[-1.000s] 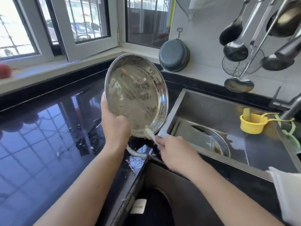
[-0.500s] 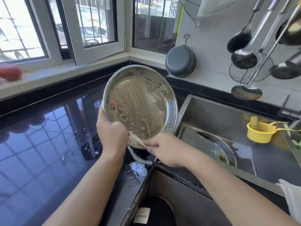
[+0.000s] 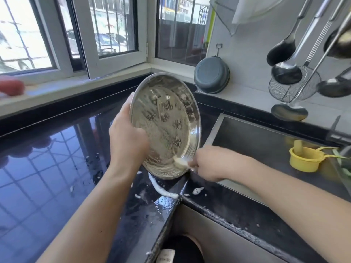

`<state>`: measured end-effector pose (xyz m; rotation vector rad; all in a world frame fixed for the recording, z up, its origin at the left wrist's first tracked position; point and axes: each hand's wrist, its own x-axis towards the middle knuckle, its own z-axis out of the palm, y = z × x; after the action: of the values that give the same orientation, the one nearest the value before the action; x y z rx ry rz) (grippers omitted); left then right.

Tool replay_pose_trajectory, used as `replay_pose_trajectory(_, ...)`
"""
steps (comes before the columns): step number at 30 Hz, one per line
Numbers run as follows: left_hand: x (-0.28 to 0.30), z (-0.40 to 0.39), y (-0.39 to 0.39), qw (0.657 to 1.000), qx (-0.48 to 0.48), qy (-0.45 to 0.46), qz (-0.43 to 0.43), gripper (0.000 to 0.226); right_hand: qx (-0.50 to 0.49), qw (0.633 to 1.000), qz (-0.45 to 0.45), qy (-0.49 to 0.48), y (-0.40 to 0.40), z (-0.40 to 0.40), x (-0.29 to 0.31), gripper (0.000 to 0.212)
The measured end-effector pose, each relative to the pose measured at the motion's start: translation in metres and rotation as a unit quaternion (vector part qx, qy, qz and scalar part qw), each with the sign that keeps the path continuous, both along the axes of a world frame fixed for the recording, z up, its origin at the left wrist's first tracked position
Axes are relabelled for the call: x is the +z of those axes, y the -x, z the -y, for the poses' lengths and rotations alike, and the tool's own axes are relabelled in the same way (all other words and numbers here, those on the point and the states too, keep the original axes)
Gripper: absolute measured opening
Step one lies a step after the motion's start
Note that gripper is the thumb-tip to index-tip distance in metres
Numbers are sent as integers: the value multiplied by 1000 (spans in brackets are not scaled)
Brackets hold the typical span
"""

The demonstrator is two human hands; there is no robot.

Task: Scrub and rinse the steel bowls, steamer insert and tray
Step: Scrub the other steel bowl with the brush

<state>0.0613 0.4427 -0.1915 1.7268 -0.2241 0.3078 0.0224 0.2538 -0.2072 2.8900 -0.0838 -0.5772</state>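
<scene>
Two hands work on one piece: the left hand [image 3: 129, 137] grips the near rim of a round, shallow steel pan [image 3: 167, 128], thumb inside and fingers curled behind, holding it tilted up on edge above the corner where the black counter [image 3: 47, 177] meets the sink [image 3: 266, 149]. The right hand [image 3: 207, 164] pinches a small pale scrubbing pad [image 3: 180, 161] and presses it against the pan's lower inner wall.

The step in hand looks like the scrubbing stage. The pan's inside is filmed with grey-white suds, streaked where the pad has passed, and small perforations seem to show near the rim, so it may be the steamer insert; that cannot be told for sure. A line of foam [image 3: 163, 190] lies on the glossy, wet counter below it.

Next the pad likely needs to sweep the remaining wall, then the pan must go over the sink for rinsing. Soapy steel is slick, so the left grip should hold firm.

A yellow plastic cup [image 3: 305, 160] sits in the matte steel sink; ladles [image 3: 284, 52] and a wire skimmer [image 3: 292, 88] hang on the wall.
</scene>
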Motion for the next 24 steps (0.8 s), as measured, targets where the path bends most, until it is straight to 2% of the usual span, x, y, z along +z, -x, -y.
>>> replay_pose_trajectory(2, 0, -1, 1, 1000, 5, 3, -2, 102, -9, 1000, -1, -6, -5, 8, 4, 44)
replay_pose_trajectory(5, 3, -2, 5, 1000, -3, 3, -4, 103, -71, 987, 138, 43, -22, 35, 13, 48)
replay_pose_trajectory(7, 4, -3, 5, 1000, -7, -13, 3, 101, -54, 975, 195, 94, -21, 33, 9, 46)
replay_pose_trajectory(9, 2, -3, 3, 999, -11, -34, 9, 100, -36, 982, 158, 93, -9, 17, -3, 47)
replay_pose_trajectory(13, -3, -1, -4, 999, -11, -37, 15, 102, -27, 998, 56, -26, 12, 2, -11, 36)
replay_pose_trajectory(16, -9, 5, 2, 999, -4, 32, 18, 90, -50, 995, 9, -84, 6, 6, -1, 43)
replay_pose_trajectory(19, -36, 15, 19, 992, 3, 121, -24, 81, -77, 992, 51, -88, 6, 1, -9, 41)
replay_pose_trajectory(22, -63, 23, 32, 993, -46, 102, -44, 105, -104, 988, 102, -54, 15, -9, -23, 36)
replay_pose_trajectory(24, -64, 25, 31, 991, -66, 100, -57, 109, -114, 986, 114, -49, 14, -12, -26, 32)
